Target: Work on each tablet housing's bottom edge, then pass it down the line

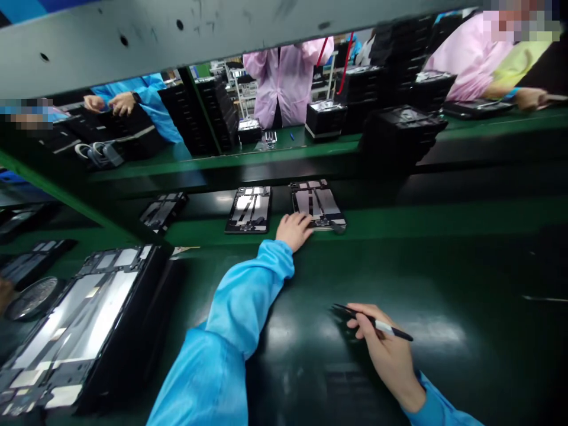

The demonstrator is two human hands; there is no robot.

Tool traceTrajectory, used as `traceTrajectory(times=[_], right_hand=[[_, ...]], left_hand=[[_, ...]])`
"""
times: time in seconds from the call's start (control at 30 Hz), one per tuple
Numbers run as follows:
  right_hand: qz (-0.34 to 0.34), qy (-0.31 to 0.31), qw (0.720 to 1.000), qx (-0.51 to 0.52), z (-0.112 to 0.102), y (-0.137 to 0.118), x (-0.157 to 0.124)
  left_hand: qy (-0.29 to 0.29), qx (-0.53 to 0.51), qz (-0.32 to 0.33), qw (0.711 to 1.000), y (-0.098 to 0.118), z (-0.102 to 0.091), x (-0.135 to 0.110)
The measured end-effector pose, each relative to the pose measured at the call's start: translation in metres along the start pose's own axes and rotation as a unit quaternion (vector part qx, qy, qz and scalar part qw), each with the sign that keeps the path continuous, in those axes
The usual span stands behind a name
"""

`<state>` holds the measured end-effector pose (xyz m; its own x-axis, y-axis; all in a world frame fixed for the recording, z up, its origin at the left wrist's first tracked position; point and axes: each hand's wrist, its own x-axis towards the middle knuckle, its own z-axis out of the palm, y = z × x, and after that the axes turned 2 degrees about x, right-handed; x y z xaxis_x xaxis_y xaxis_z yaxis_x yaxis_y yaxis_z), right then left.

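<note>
My left hand [294,232] reaches across the bench with its fingers stretched out over the lower left corner of an opened tablet [326,204]. Whether the fingertips press on it is hard to tell. That tablet lies with its inside facing up, showing pale battery panels and dark flex strips. Just left of it lies a second opened tablet [249,210]. Nearer to me, above the bare dark green bench top [319,272], my right hand [388,349] is closed on black tweezers [390,330] with a white band. Their tips point left.
A tall stack of opened tablets [89,319] stands at the near left, beside a round dish [35,299]. A green post [80,183] slants past it. Overhead runs a grey metal beam [222,35]. Co-workers in pink and blue sleeves stand behind black tray stacks [399,136].
</note>
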<state>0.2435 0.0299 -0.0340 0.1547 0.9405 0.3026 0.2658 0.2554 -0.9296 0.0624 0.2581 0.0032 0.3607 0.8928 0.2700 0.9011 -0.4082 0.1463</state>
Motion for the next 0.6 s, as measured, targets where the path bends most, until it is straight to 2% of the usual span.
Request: traceTrajectory(times=[0.1,0.2,0.3,0.37,0.43,0.53,0.6], right_hand=[[-0.001,-0.015,1.0,0.004,0.005,0.001,0.006],[-0.001,-0.036,0.999,0.015,0.01,-0.002,0.012],[0.013,-0.036,0.999,0.03,0.014,0.0,0.016],[0.023,-0.031,0.998,0.042,0.016,0.003,0.018],[0.033,-0.024,0.998,0.051,0.018,0.006,0.019],[0.043,-0.009,0.997,0.064,0.019,0.008,0.021],[0.051,0.004,0.996,0.074,0.018,0.008,0.022]], left_hand=[[0.028,0.003,-0.173,0.984,-0.059,-0.022,0.007],[0.041,-0.007,-0.356,0.934,-0.126,-0.05,-0.007],[0.021,-0.067,-0.445,0.893,-0.171,-0.064,-0.022],[0.016,-0.118,-0.47,0.874,-0.184,-0.063,-0.027],[0.027,-0.17,-0.482,0.859,-0.184,-0.058,-0.028],[0.057,-0.249,-0.487,0.835,-0.173,-0.056,-0.03],[0.074,-0.304,-0.484,0.817,-0.161,-0.061,-0.04]])
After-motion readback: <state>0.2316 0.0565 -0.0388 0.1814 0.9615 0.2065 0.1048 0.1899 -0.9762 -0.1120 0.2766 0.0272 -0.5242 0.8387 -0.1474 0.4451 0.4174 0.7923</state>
